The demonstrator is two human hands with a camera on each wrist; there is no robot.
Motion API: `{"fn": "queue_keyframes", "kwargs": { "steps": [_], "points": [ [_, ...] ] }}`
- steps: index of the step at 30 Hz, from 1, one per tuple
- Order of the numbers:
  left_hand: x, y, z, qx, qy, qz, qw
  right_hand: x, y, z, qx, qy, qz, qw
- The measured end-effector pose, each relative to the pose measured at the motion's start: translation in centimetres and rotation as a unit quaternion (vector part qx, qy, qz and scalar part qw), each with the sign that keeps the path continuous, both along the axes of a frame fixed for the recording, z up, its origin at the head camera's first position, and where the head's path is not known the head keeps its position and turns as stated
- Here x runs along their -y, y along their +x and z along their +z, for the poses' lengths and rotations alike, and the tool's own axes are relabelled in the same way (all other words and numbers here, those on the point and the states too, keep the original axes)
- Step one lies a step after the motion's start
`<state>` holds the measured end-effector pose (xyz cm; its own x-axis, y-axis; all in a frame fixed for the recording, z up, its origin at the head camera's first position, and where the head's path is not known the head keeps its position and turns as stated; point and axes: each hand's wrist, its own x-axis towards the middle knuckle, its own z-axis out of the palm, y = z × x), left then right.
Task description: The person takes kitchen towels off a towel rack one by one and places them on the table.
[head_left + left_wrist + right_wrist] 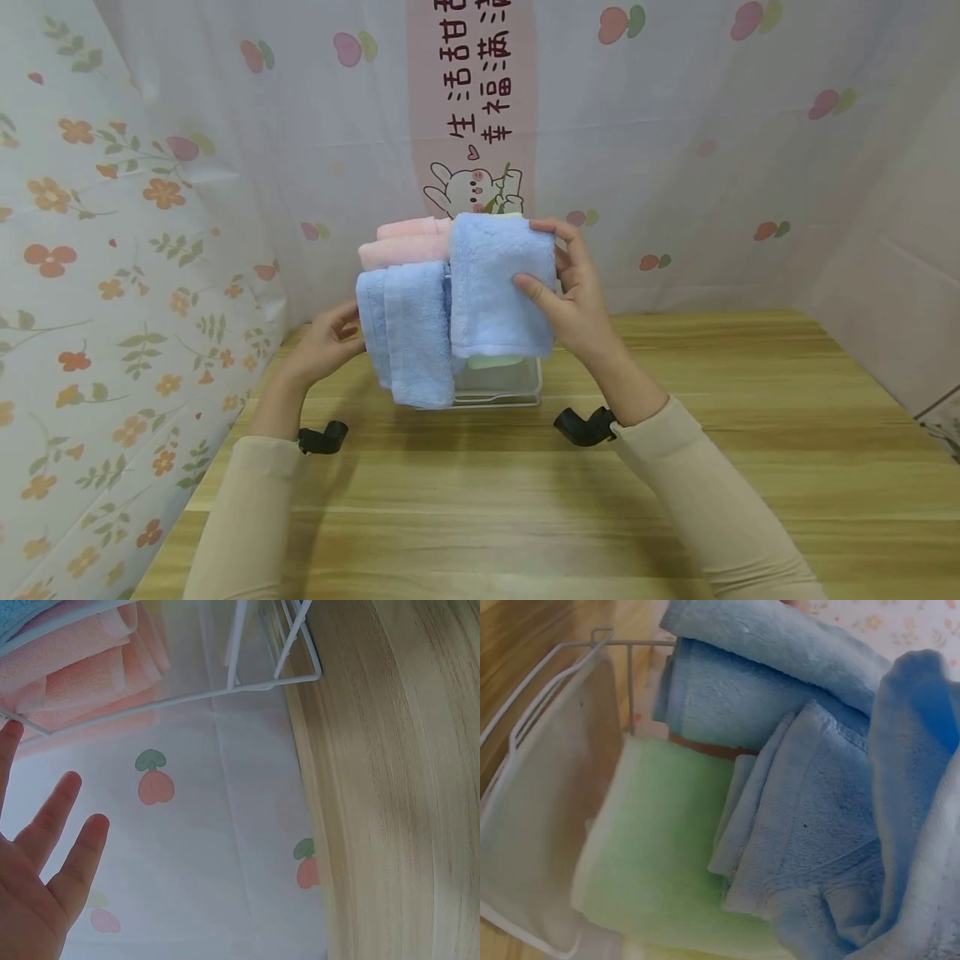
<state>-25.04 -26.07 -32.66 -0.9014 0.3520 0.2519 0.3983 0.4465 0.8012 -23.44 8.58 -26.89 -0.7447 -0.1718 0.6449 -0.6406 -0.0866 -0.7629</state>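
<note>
My right hand (581,312) pinches a folded light blue towel (491,287) by its right side, thumb in front and fingers behind. Below it a pale green towel (667,840) lies in a white wire basket (487,403). Another folded blue towel (412,333) is at the basket's left, in front of the folded pink towels (405,248). Beside that left blue towel is my left hand (324,346). In the left wrist view its fingers are spread and fairly straight, with one fingertip at the basket's wire. The right wrist view does not show the right hand's grip.
The basket stands on a wooden table (450,500) near its back edge. A patterned curtain (675,167) hangs behind, and a floral one (112,292) on the left. Black wrist-worn mounts (585,427) stick out beside both wrists.
</note>
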Motion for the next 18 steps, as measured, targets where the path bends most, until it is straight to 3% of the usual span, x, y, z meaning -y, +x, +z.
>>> {"fn": "queue_keyframes", "kwargs": {
  "steps": [10, 18],
  "points": [
    [-0.1, 0.0, 0.1, -0.003, 0.003, 0.006, 1.0000, -0.5, 0.0, 0.8, -0.018, -0.063, -0.018, 0.998],
    [-0.1, 0.0, 0.0, 0.003, 0.010, 0.005, 0.9999, -0.8, 0.2, 1.3, -0.063, -0.135, -0.036, 0.988]
  ]
}}
